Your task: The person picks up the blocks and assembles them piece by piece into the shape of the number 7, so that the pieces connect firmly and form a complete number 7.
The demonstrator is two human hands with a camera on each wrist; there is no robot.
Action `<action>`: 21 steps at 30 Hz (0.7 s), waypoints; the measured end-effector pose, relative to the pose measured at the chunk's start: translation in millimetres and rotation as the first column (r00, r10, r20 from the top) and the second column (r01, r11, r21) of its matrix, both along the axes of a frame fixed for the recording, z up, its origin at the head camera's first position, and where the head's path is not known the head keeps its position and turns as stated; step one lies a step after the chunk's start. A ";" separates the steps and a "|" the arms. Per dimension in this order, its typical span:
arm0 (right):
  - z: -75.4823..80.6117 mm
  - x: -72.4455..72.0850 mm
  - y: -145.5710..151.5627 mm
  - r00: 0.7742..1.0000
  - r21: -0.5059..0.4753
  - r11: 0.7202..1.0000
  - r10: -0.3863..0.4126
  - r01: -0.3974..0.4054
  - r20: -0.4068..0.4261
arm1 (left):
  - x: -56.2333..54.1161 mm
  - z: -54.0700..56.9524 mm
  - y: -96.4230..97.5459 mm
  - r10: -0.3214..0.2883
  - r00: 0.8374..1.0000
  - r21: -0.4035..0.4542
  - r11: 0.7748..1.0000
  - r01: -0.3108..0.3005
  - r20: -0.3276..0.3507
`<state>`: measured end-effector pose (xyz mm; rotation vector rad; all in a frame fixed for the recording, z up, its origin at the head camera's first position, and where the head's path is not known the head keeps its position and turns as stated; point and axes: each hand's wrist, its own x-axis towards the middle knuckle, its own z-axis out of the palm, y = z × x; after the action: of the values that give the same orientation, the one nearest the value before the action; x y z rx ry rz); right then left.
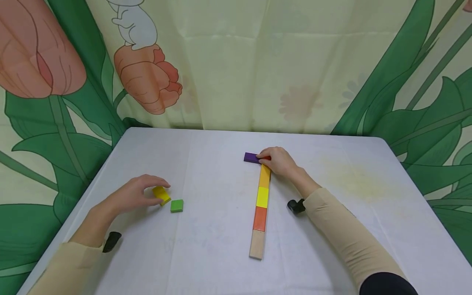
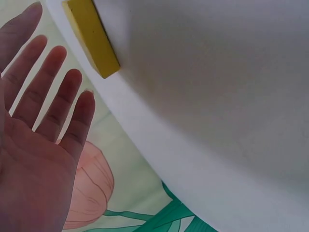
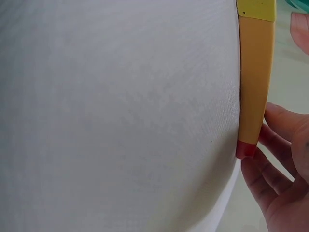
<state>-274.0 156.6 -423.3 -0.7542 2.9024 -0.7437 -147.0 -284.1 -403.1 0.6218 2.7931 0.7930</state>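
My left hand hovers on the left side, thumb and forefinger spread about a yellow block. In the left wrist view its fingers look straight, with a gap to that block. A green block lies just right of them. At the far end of a row of blocks, my right hand pinches a small red block. It touches the end of an orange block. A purple block lies crosswise beside my right fingertips, partly covered by them.
Nearer in the row follow a yellow block, an orange-red block and a plain wooden block. All lie on a white-covered table. A printed curtain hangs behind its far edge.
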 end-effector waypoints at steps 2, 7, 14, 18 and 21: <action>0.3 0.3 0.3 1.000 -0.003 1.000 -0.001 0.001 0.000 | 1.6 -2.6 1.2 -0.015 1.000 0.004 1.000 0.015 -0.008; -1.1 -0.7 0.9 1.000 -0.007 1.000 -0.005 0.005 0.001 | 1.6 -9.6 5.6 -0.054 0.998 -0.012 0.999 0.053 -0.012; -3.2 -1.2 -0.5 1.000 0.002 1.000 -0.011 0.011 0.015 | 5.3 -13.8 4.6 -0.045 0.997 -0.077 0.996 0.040 -0.062; -3.1 -0.7 0.0 1.000 0.004 1.000 -0.014 0.014 0.009 | 4.5 -15.8 -1.4 -0.032 0.997 -0.087 0.996 0.026 -0.067; -2.8 -0.3 0.1 1.000 0.009 1.000 -0.008 0.008 -0.004 | 2.2 -16.6 -4.5 -0.033 0.998 -0.069 0.997 0.030 -0.052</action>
<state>-274.4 156.7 -426.1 -0.7439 2.9118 -0.7308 -144.8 -288.6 -419.8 0.6832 2.8376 0.6816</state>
